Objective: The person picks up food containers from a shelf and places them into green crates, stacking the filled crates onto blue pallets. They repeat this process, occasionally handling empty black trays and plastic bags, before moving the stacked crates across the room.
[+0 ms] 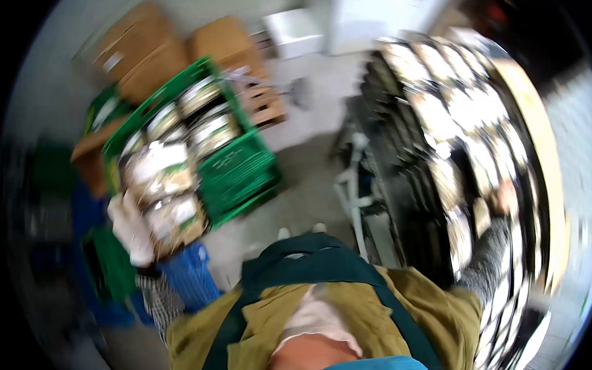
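Observation:
My left hand (132,231), in a white glove, grips the outer side of black-tray food packs (174,221) with clear tops and pale labels. These packs overlap the near end of a green crate (238,166), where more packs (213,131) sit inside. On the other side, my right hand (504,197) reaches in among rows of similar packs (467,109) stacked high. Motion smears its fingers, so I cannot tell whether they hold a pack.
Cardboard boxes (144,52) and a white box (293,33) stand at the back. A blue crate (190,279) lies below the left packs. Beneath the right stacks is a metal frame (355,193). Grey floor (310,166) runs between the two sides.

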Motion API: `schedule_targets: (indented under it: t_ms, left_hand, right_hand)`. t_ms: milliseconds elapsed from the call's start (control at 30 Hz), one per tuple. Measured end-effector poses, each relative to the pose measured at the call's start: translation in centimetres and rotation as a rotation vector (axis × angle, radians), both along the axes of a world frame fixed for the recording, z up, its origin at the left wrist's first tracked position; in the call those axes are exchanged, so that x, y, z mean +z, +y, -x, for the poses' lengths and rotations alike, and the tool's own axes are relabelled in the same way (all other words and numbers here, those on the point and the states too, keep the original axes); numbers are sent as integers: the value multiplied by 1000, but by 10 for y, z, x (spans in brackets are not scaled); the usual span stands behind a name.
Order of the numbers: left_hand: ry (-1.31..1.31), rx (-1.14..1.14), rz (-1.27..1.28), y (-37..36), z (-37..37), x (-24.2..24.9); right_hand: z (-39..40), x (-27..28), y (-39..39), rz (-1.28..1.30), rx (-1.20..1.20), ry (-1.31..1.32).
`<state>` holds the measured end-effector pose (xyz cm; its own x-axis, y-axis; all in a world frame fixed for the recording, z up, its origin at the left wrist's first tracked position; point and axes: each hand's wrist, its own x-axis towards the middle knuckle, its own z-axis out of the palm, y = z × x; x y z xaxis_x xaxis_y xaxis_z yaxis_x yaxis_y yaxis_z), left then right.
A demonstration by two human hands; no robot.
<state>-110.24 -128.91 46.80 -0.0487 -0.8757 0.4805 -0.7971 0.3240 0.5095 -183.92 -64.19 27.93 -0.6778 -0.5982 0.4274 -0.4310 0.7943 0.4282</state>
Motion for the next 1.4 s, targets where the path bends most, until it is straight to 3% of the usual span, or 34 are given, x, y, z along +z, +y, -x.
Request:
schedule_targets:
  t_ms: [33, 67, 100, 200, 267, 333, 400, 467, 533, 600, 700, 733, 800, 867, 900, 933, 1033, 1067, 1167, 1267, 1333, 1400]
  left_hand:
    - [-108, 96, -15, 4, -2, 10]
    - [-88, 164, -48, 0, -11, 7]
    - [-89, 180, -30, -3, -21, 1]
    - [23, 235, -33, -18, -51, -11]
    - [45, 247, -63, -37, -81, -31]
    - [132, 187, -232, -51, -101, -33]
    - [314, 122, -427, -64, -111, -46]
    - [322, 84, -582, -81, -116, -55]
    - [488, 4, -817, -104, -115, -66]
    - [472, -54, -887, -143, -124, -97]
    - [305, -101, -935, -174, -111, -106]
    - [133, -155, -962, -187, -109, -115]
    - [-206, -251, -978, -210, -110, -127]
    - [-122, -244, -1163, -202, -110, -122]
    - [142, -321, -1168, -207, -125, -150]
    - [78, -319, -1111, -218, -137, -171]
    - [82, -405, -1081, -228, -156, -101]
    - [-25, -330, -1017, -255, -174, -118]
    - [23, -322, -694, -315, -186, -93]
    - [55, -351, -420, -401, -182, -114]
    - [-282, -155, -316, -423, -167, -106]
    - [-721, -9, 106, -426, -141, -119]
  right_hand:
    - [12, -15, 17, -166, 201, 36]
    - [32, -25, 30, -95, -133, -252]
    - [68, -51, 57, -151, 9, -147]
    - [72, -6, 36, -250, 44, -307]
    - [66, 31, 26, -216, -206, -349]
    - [59, 89, 36, -749, -20, 197]
    - [65, 136, 24, -440, 36, 656]
    - [-2, 203, -58, -238, -169, 271]
    - [-86, 264, -148, -88, -380, 83]
    - [-118, 287, -187, 98, -283, 35]
    - [-168, 293, -254, 438, -61, -142]
    - [-182, 281, -287, 593, 76, -265]
    - [-211, 264, -356, 580, 331, -542]
    - [-268, 256, -436, 480, 419, -709]
    - [-296, 252, -468, 446, 488, -758]
    - [-320, 247, -496, 414, 559, -808]
    - [-372, 239, -553, 340, 678, -941]
    - [-386, 239, -566, 320, 668, -993]
    - [-393, 222, -595, 265, 694, -1055]
    - [-403, 204, -622, 299, 687, -1105]
    - [-407, 191, -638, 285, 610, -1189]
    - [-402, 174, -647, 288, 583, -1277]
